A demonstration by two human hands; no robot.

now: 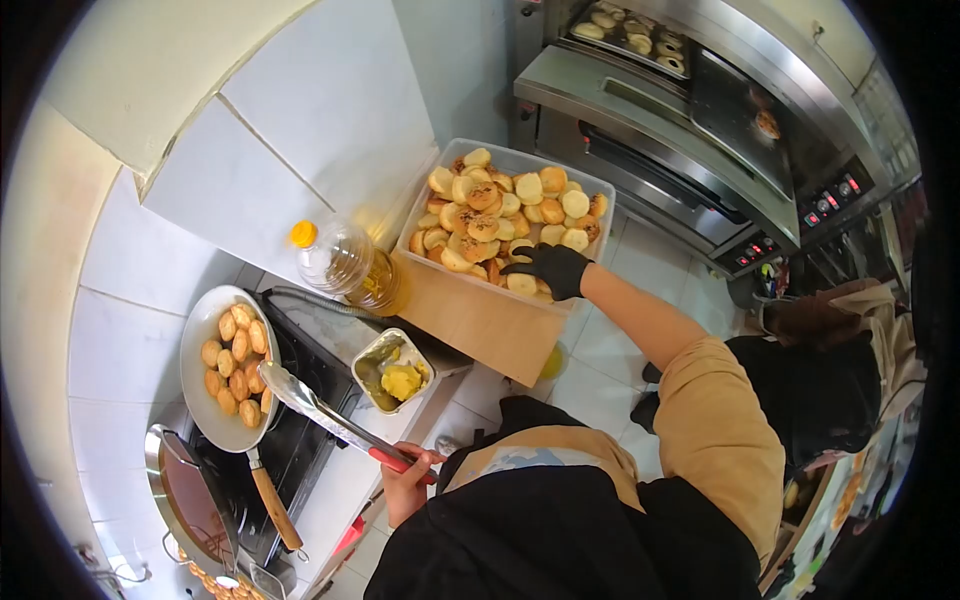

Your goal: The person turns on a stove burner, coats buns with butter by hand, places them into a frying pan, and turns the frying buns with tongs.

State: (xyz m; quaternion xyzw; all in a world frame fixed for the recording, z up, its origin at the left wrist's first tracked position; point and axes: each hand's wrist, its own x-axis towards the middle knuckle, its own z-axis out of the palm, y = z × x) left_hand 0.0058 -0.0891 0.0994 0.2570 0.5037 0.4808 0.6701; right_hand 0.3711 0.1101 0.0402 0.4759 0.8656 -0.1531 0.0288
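Note:
My left hand [405, 487] is closed around the red grip of metal tongs [335, 423], whose tips reach the edge of a frying pan [197, 388]. Several browned bread rounds [238, 366] lie in that pan. My right hand [553, 270], in a black glove, reaches over the near side of a clear plastic bin [607, 197]. Its fingers are spread and touch the bread pieces [483, 225] heaped inside; no piece is clearly gripped. Some pieces are pale, others browned with dark bits on top.
An oil bottle [335, 262] with a yellow cap and a metal tin of yellow fat [402, 381] stand between pan and bin. A wide pot [195, 500] sits beside the pan. Beyond the bin is a deck oven [640, 150] with trays. Another person [810, 390] stands at right.

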